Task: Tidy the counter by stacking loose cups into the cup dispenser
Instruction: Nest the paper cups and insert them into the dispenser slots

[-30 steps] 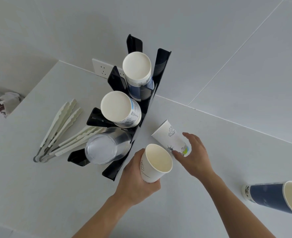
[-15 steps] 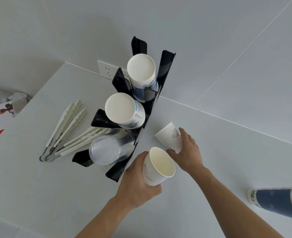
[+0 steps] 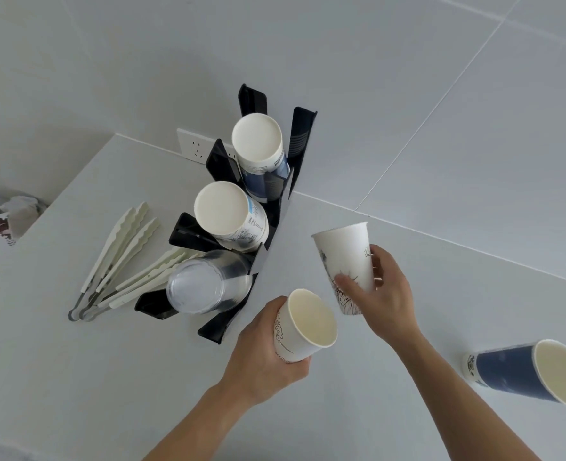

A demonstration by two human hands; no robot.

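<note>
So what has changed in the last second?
The right hand closed on the white cup lying beside the dispenser and lifted it. The left hand keeps its own paper cup; the blue cup stays lying on the counter.

Two bare forearms come up from the bottom edge, each ending in a bare hand: the left hand and the right hand. No sleeve, cuff, watch, ring or glove shows on either (the arms are cut off by the frame below the elbow). The nails are short and plain.
</note>
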